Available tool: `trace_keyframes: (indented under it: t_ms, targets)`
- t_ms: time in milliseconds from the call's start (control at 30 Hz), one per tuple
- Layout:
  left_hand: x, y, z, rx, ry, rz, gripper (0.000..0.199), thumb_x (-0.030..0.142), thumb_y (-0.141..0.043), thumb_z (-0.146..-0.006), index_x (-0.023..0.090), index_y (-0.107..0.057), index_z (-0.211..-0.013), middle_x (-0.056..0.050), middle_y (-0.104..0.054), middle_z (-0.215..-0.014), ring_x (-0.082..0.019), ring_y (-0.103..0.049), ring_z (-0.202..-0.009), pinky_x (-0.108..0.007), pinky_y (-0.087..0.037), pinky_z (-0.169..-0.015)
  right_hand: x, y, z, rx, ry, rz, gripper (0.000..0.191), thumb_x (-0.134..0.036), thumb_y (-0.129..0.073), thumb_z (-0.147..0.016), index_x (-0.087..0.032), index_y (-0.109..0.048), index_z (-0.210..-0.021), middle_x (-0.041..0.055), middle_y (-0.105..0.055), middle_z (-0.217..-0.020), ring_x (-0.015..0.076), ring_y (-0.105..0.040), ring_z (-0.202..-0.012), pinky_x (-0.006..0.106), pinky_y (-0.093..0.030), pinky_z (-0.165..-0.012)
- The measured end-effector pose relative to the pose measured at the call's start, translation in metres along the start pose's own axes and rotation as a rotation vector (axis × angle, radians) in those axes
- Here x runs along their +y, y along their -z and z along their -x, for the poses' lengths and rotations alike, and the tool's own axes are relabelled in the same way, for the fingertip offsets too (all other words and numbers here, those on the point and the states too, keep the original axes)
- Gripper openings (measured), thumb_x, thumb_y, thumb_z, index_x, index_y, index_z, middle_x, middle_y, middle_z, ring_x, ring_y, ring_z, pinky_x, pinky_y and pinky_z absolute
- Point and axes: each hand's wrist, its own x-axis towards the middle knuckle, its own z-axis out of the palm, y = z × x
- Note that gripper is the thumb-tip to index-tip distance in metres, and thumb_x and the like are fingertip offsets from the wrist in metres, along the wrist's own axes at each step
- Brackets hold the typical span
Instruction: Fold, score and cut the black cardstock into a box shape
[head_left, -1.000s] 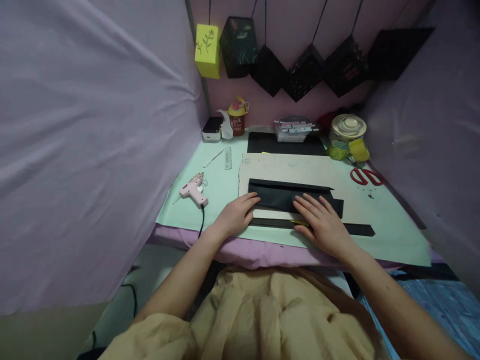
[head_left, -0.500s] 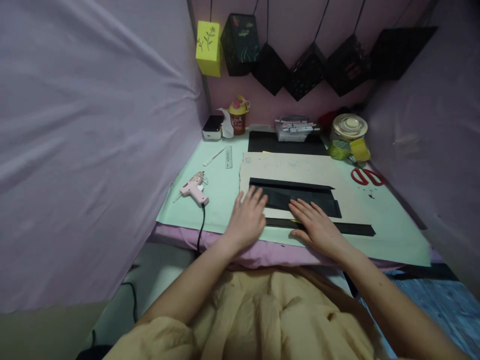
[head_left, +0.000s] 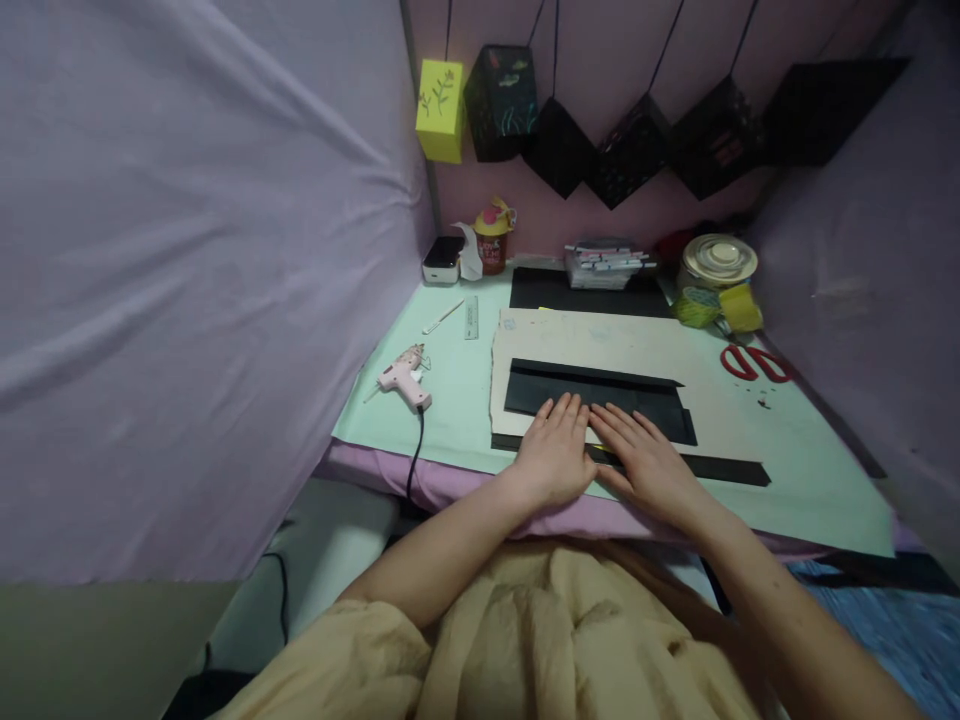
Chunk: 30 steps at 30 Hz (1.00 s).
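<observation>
A folded sheet of black paper [head_left: 592,388] lies on a pale cardboard sheet [head_left: 637,340]. My left hand [head_left: 556,450] rests flat on the lower edge of the black paper, its fingers stretched forward. Right beside it, my right hand [head_left: 641,455] lies flat on the same edge with fingers outstretched and a little apart. The two hands almost touch. Under and between them runs a long black strip [head_left: 727,470], partly hidden, with a bit of yellow showing. Neither hand grasps anything.
A pink glue gun [head_left: 409,378] with a cord lies left, near a clear ruler [head_left: 471,318] and a white pen-like tool [head_left: 442,317]. Red-handled scissors [head_left: 754,364] and tape rolls [head_left: 739,308] are at right. Decorated paper boxes [head_left: 501,105] hang above the back.
My left hand has moved right along the lower edge of the black paper, up to my right hand. The whole view has shifted slightly.
</observation>
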Motion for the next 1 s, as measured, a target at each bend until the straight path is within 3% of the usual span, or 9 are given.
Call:
trace_keyframes:
  t_ms: [667, 1000]
  targets:
    - [-0.014, -0.003, 0.019, 0.066, 0.089, 0.006, 0.067, 0.04, -0.044, -0.09, 0.002, -0.034, -0.145, -0.02, -0.03, -0.155, -0.029, -0.024, -0.145, -0.043, -0.02, -0.117, -0.001, 0.002, 0.0, 0.001, -0.014, -0.048, 0.069, -0.049, -0.049, -0.092, -0.025, -0.026, -0.152, 0.0099, -0.039, -0.152, 0.0276, -0.036, -0.14, 0.053, -0.033, -0.111]
    - [-0.017, 0.001, 0.027, 0.039, 0.162, -0.005, 0.069, 0.041, -0.045, -0.09, 0.0, -0.032, -0.145, -0.023, -0.027, -0.155, -0.031, -0.022, -0.146, -0.045, -0.021, -0.117, -0.001, 0.003, 0.0, -0.003, -0.016, -0.043, 0.068, -0.049, -0.048, -0.093, -0.024, -0.026, -0.152, 0.0099, -0.038, -0.153, 0.0275, -0.036, -0.14, 0.052, -0.033, -0.111]
